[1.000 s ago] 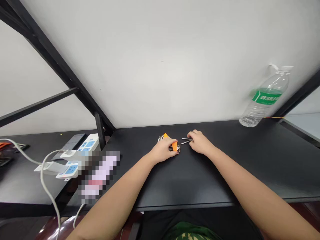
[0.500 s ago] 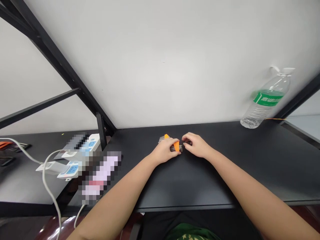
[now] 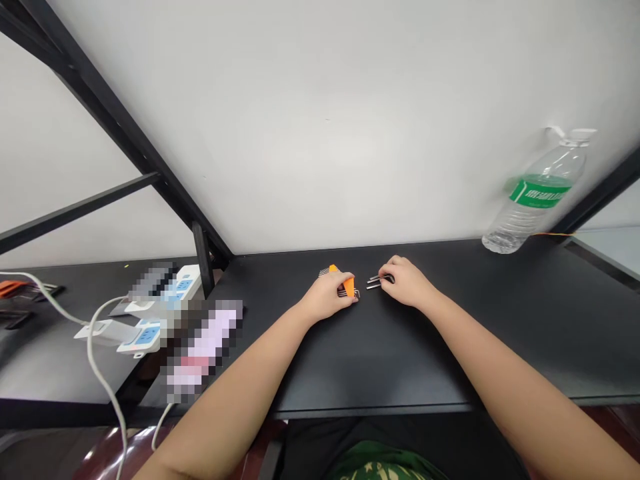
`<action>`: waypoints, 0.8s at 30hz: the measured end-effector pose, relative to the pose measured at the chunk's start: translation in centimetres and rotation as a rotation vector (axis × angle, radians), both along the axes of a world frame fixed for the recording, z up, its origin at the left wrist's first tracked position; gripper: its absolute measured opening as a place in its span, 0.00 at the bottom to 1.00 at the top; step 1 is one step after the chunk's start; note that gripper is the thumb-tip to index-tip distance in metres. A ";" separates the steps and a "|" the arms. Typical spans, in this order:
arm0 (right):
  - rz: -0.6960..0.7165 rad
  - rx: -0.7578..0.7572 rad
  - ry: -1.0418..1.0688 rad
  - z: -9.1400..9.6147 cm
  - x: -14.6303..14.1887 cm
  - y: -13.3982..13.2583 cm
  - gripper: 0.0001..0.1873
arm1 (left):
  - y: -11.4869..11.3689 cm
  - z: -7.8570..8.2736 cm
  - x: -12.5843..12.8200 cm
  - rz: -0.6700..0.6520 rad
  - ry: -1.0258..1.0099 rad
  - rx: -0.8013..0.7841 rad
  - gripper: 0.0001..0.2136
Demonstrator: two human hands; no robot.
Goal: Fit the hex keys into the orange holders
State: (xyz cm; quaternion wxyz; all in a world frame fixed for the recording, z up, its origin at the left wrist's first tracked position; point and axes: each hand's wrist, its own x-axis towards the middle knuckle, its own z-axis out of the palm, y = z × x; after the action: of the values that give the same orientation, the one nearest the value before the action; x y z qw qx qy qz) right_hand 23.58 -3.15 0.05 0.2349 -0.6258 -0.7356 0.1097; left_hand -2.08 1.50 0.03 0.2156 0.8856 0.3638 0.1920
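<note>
My left hand (image 3: pixel 327 298) is closed around an orange holder of metal hex keys (image 3: pixel 343 285) lying on the black desk (image 3: pixel 380 347). My right hand (image 3: pixel 407 283) sits just to its right, fingers curled and pinching thin silver hex keys (image 3: pixel 374 282) that stick out toward the holder. A small gap separates the loose keys from the holder.
A clear water bottle with a green label (image 3: pixel 537 193) stands at the back right against the white wall. A white power strip with cables (image 3: pixel 145 323) and a blurred pink object (image 3: pixel 200 350) lie at the left. A black frame post (image 3: pixel 203 260) rises beside them.
My right hand went to the holder half a second ago and has drawn back right, with silver keys showing in its fingers again. The left hand has stayed on the holder.
</note>
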 end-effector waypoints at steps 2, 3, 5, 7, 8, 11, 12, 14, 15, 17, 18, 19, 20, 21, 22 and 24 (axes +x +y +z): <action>-0.041 0.021 -0.094 0.0 0.3 -0.1 0.12 | 0.0 -0.1 0.0 -0.006 -0.009 -0.022 0.24; -0.042 0.000 -0.120 0.0 0.4 -0.2 0.14 | -0.1 -0.1 0.0 -0.008 -0.014 -0.036 0.25; -0.002 -0.056 -0.145 -0.2 0.4 -0.1 0.16 | -0.2 0.0 0.1 -0.014 -0.021 -0.064 0.25; 0.039 -0.079 -0.146 -0.7 0.3 0.1 0.15 | -0.3 0.1 0.1 -0.020 -0.024 -0.087 0.26; 0.046 -0.076 -0.141 -0.9 0.3 0.2 0.15 | -0.3 0.2 0.2 -0.023 -0.025 -0.096 0.26; 0.023 -0.052 -0.129 -1.4 0.3 0.7 0.17 | -0.5 0.4 0.2 -0.028 -0.024 -0.110 0.27; 0.016 -0.039 -0.124 -1.5 0.3 0.8 0.17 | -0.5 0.4 0.2 -0.029 -0.028 -0.108 0.27; -0.001 0.013 -0.098 -1.3 0.4 0.7 0.18 | -0.6 0.4 0.3 -0.035 -0.041 -0.101 0.26; -0.002 0.051 -0.073 -1.0 0.3 0.6 0.17 | -0.6 0.4 0.3 -0.038 -0.052 -0.094 0.26; 0.051 0.097 0.027 -0.3 -0.2 0.1 0.13 | -0.7 0.4 0.3 -0.043 -0.078 -0.073 0.26; 0.101 0.088 0.104 0.0 -0.6 -0.1 0.11 | -0.8 0.5 0.3 -0.048 -0.089 -0.061 0.26; 0.159 0.052 0.194 0.3 -1.0 -0.4 0.09 | -0.8 0.5 0.3 -0.057 -0.097 -0.048 0.25; 0.206 -0.005 0.292 0.5 -1.6 -0.6 0.07 | -0.8 0.6 0.4 -0.069 -0.101 -0.033 0.25; 0.232 -0.069 0.383 0.5 -2.1 -0.8 0.07 | -0.9 0.7 0.5 -0.082 -0.103 -0.019 0.24; 0.241 -0.130 0.463 0.5 -2.6 -0.8 0.06 | -0.9 0.8 0.5 -0.095 -0.103 -0.007 0.23; 0.229 -0.224 0.583 0.2 -3.3 -0.8 0.05 | -1.0 0.8 0.6 -0.112 -0.106 0.012 0.21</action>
State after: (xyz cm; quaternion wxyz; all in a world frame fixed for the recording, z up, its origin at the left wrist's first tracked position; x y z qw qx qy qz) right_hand 20.29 -3.99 0.23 0.3513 -0.5032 -0.6864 0.3902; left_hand -1.45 0.51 0.87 0.2397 0.8944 0.3008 0.2283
